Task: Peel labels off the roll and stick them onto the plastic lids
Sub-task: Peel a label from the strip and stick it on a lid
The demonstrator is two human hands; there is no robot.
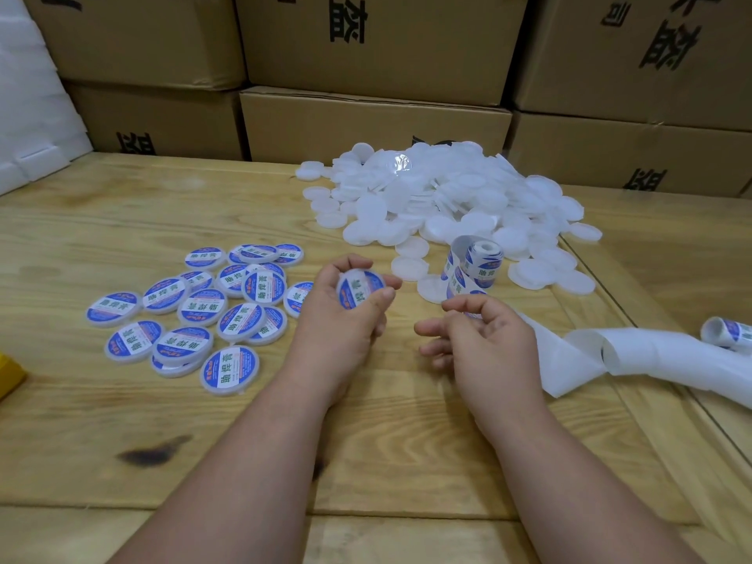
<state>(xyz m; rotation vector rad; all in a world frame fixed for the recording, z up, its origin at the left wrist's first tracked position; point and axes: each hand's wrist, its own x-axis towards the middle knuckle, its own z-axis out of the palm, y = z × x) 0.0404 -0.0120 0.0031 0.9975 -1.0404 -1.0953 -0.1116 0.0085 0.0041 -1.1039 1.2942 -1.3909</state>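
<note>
Left hand (346,311) grips a labelled lid (360,289) by its rim; right hand (484,335) hovers beside it, fingers loosely curled, holding nothing, label roll (472,266) just behind.

Your 2 forearms run in from the bottom edge, bare to the frame edge, no sleeve showing. Left hand (346,315) and right hand (484,335): short nails, stubby rounded fingers.

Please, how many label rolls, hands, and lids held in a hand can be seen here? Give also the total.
label rolls: 2, one upright by the plain lids, one at the right edge
hands: 2, left hand and right hand
labelled lid held in the left hand: 1
total: 5
</note>
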